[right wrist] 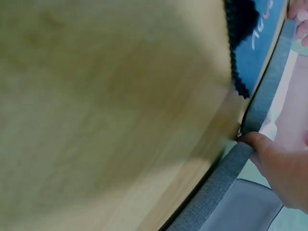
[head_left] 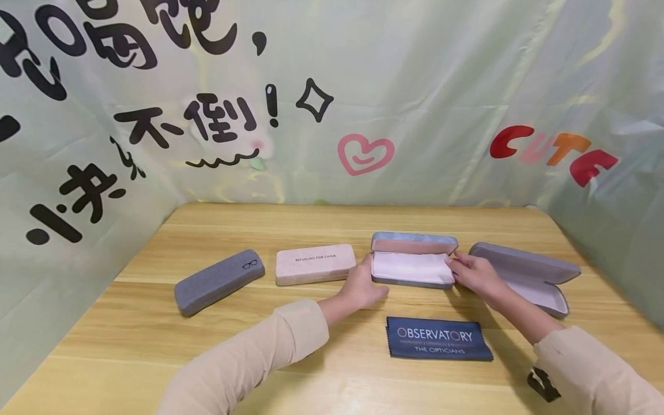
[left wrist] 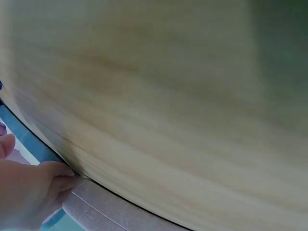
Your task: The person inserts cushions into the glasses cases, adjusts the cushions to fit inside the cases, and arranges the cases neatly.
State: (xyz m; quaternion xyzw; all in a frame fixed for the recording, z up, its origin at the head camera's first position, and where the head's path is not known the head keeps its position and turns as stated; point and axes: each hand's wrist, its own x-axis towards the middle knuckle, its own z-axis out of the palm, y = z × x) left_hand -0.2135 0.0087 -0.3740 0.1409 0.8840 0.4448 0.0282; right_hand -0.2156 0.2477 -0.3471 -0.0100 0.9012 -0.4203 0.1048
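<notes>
A blue glasses case stands open on the table, its lid tipped back, with a white cloth or liner spread inside. My left hand touches the left end of this case, thumb spread out in front of it. At the opposite end my right hand pinches the case's side near the white layer; some fingertips are hidden. In front lies a dark blue lens cloth printed "OBSERVATORY THE OPTICIANS". The right wrist view shows my right hand between the blue case and a grey one.
Left of the open case sit a closed pink glasses case and a closed grey-blue one. An open grey glasses case stands behind my right forearm. A black object shows beside the right sleeve. Printed curtains enclose the wooden table.
</notes>
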